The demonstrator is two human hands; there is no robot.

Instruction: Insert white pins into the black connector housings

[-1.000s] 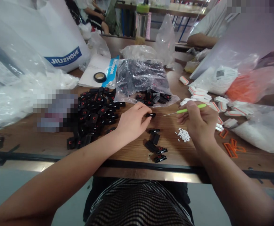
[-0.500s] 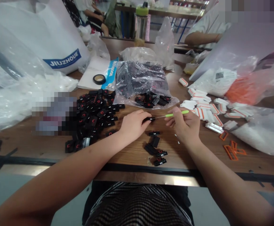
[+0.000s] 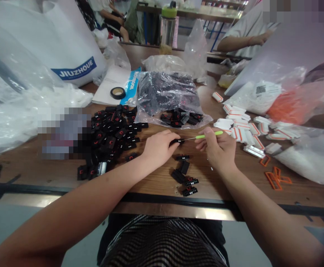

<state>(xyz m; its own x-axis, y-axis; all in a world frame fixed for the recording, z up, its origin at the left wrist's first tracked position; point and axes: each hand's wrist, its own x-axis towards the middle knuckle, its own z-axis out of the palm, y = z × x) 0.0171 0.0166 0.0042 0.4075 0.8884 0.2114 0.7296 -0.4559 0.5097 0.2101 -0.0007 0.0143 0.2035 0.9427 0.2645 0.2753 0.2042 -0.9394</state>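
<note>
Between the thumb and fingers of my left hand (image 3: pixel 159 147) is a black connector housing (image 3: pixel 175 141), partly hidden by the fingers. My right hand (image 3: pixel 221 147) grips the green handle of a small screwdriver-like tool (image 3: pixel 209 135). Its thin metal shaft points left, and the tip meets the connector's right end; whether it is inside I cannot tell. Just below the hands lie several loose black connectors (image 3: pixel 184 167), some with a red part. To the left of my left hand spreads a pile of black connectors (image 3: pixel 114 133) with red marks.
White connectors with orange strips (image 3: pixel 241 128) lie at the right, near orange frames (image 3: pixel 273 180). Behind my hands rests a clear bag of black parts (image 3: pixel 169 92). A tape roll (image 3: pixel 117 93) sits on paper. Plastic bags flank both sides. Other people sit across the table.
My hands, the connector and the tool stay almost in place. Across the table, a person's hand at the upper right has risen slightly.
</note>
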